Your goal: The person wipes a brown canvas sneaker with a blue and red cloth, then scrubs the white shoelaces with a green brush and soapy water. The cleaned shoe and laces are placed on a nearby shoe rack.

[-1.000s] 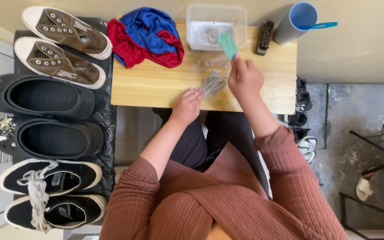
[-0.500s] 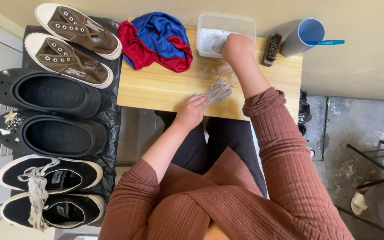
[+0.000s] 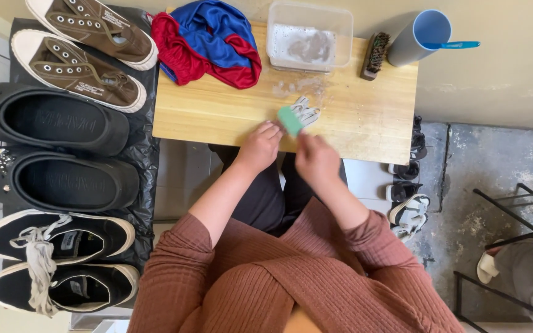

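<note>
Two bare hands worked at the near edge of the pale wooden table [image 3: 217,114]. The right hand [image 3: 317,161] had its fingers curled in a narrow pinch around a small green rectangular brush or sponge block [image 3: 290,119], holding it tilted over a bunch of whitish shoelaces [image 3: 306,112] that lay on the wet patch of the tabletop. How far the block pressed on the laces could not be told. The left hand [image 3: 260,147] rested just beside it, fingers [image 3: 270,129] loosely bent and close together, tips at the table's edge near the green block; whether they pinned the end of the laces could not be made out.

Behind the laces stood a clear rectangular plastic tub of soapy water [image 3: 309,38], and just to its right lay a dark bristled wooden scrub brush [image 3: 375,54]. A light blue plastic cup [image 3: 419,37] with a blue-handled toothbrush [image 3: 453,45] stood at the far right corner. A crumpled red and blue cloth [image 3: 211,37] lay on the far left part of the table. Beside the table, on black sheeting, sat a pair of brown canvas sneakers [image 3: 87,55], a pair of black clogs [image 3: 57,148] and a pair of black lace-up sneakers [image 3: 57,259].
</note>
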